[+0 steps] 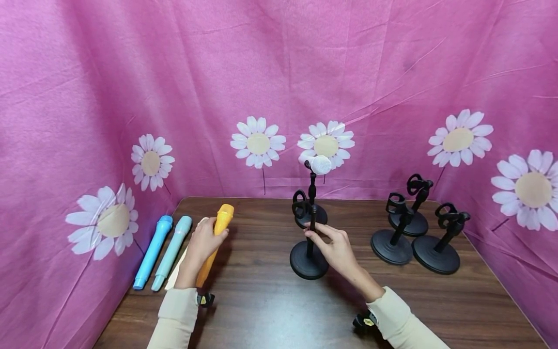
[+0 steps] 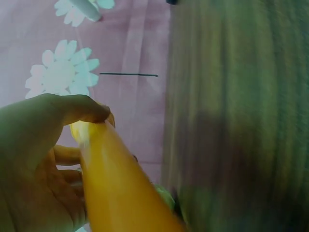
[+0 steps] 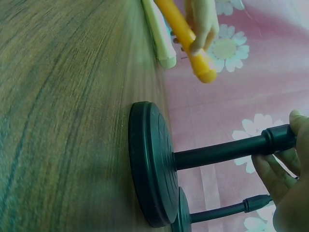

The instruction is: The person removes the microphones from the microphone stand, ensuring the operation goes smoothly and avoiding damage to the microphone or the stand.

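My left hand grips an orange-yellow microphone above the left side of the table; in the left wrist view the thumb lies along the microphone. With thumb and fingers my right hand pinches the upright pole of a black microphone stand, whose round base is at the table's middle. That stand's ring clip has nothing in it. Just behind it, another black stand carries a white microphone. In the right wrist view the held stand's base appears sideways.
At the left lie a blue microphone, a mint-green one and a cream one, partly hidden by my left arm. Three black stands with clips stand at the right. A pink flowered cloth hangs around the table.
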### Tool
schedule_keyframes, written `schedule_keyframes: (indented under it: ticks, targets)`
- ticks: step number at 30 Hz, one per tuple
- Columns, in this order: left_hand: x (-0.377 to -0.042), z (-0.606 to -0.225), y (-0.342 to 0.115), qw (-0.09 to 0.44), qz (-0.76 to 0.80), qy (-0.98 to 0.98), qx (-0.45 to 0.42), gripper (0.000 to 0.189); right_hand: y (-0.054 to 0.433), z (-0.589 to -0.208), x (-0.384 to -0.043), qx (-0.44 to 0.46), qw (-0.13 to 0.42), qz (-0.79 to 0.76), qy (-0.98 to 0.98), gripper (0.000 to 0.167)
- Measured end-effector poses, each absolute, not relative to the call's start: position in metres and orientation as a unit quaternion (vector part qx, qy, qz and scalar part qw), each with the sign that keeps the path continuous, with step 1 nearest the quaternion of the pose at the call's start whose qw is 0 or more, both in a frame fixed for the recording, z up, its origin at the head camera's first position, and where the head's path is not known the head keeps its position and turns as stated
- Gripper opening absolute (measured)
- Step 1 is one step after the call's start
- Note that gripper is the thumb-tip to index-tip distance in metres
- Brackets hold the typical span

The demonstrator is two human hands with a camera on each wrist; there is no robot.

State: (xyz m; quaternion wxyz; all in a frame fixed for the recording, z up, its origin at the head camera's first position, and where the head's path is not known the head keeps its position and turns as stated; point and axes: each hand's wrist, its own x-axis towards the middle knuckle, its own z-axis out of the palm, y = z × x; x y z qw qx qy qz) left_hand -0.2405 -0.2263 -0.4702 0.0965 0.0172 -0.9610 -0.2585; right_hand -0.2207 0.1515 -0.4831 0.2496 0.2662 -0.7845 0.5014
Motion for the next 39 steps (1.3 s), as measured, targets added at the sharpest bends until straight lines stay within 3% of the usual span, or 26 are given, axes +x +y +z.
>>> schedule_keyframes:
  ticks: [9,19,28,39]
  targets:
    - [-0.236,-0.482,-0.232,0.078,-0.197,-0.976,0.048,0.054,0.151,-0.482,-0.221,0.268,0.258,0.504,-0.78,0.025]
    - [-0.23,-0.495,-0.235,0.119,-0.147,-0.981,0.048,0.042,0.153,-0.484,-0.221,0.267,0.243,0.503,-0.785,0.024]
    - [-0.228,-0.505,-0.235,0.187,-0.119,-0.974,0.046,0.039,0.152,-0.483,-0.221,0.264,0.246,0.5,-0.787,0.025]
    - [-0.225,-0.504,-0.233,0.187,-0.121,-0.974,0.049,0.036,0.152,-0.483,-0.22,0.262,0.242,0.503,-0.787,0.024]
